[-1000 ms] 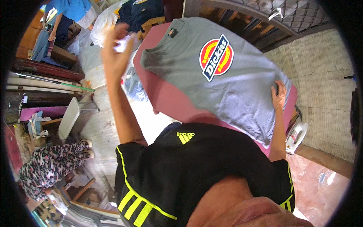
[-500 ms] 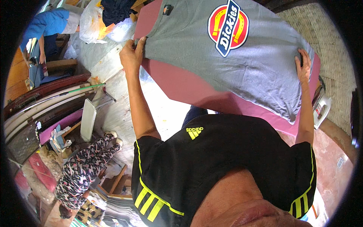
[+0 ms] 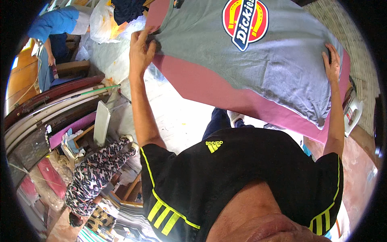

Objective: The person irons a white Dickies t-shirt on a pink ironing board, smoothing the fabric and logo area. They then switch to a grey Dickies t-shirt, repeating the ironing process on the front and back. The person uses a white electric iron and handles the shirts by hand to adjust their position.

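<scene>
A grey T-shirt [image 3: 197,44] with a round red and yellow emblem lies spread over a pink-covered board [image 3: 197,86]. At the board's left end, my left hand [image 3: 141,52] is beside the shirt's edge, thumb and fingers apart. Whether a fingertip still touches the fabric there is hard to see. My right hand [image 3: 332,64] rests with spread fingers on the shirt near the board's right end. Some wrinkles run through the cloth near the front corner.
An iron [image 3: 353,115] stands just right of the board. Plastic bags [image 3: 102,24] and black cloth [image 3: 128,10] lie at the far left. One person in blue [image 3: 56,24] stands far left; another in patterned clothes [image 3: 96,173] is at near left. Long boards [image 3: 60,107] lie at left.
My left hand has loosened from its pinch on the shirt's left edge, and its fingers have spread. My right hand stays on the cloth. The whole view has shifted slightly.
</scene>
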Available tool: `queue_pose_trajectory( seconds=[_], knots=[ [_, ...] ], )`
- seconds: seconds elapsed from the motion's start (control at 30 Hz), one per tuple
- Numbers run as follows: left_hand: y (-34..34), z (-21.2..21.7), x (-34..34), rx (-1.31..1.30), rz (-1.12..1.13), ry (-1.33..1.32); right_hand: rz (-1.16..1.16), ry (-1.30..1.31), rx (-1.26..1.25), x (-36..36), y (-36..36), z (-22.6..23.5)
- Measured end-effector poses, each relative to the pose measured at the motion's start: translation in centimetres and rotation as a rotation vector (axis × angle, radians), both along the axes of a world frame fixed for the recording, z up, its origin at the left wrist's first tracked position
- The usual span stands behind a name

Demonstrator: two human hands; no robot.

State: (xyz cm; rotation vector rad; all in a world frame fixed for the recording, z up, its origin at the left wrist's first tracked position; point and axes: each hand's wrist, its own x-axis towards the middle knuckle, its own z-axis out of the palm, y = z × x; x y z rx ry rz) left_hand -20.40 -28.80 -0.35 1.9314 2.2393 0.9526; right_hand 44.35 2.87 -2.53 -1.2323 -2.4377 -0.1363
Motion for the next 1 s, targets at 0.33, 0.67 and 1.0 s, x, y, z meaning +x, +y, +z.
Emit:
queue_pose_trajectory(
  seconds=[0.33, 0.67, 1.0],
  knots=[
    [1.9, 3.1, -2.8, -0.168, -0.314, -0.104, 0.451, 0.345, -0.246, -22.3, -6.9, 4.8],
    [0.7, 0.9, -0.2, 0.202, -0.075, -0.489, 0.954, 0.201, -0.827, -52.3, -15.4, 3.1],
    [-6.3, -4.3, 10.3, 0.41, 0.57, -0.87, 0.862, 0.098, -1.329, -53.7, -15.8, 3.9]
  ],
)
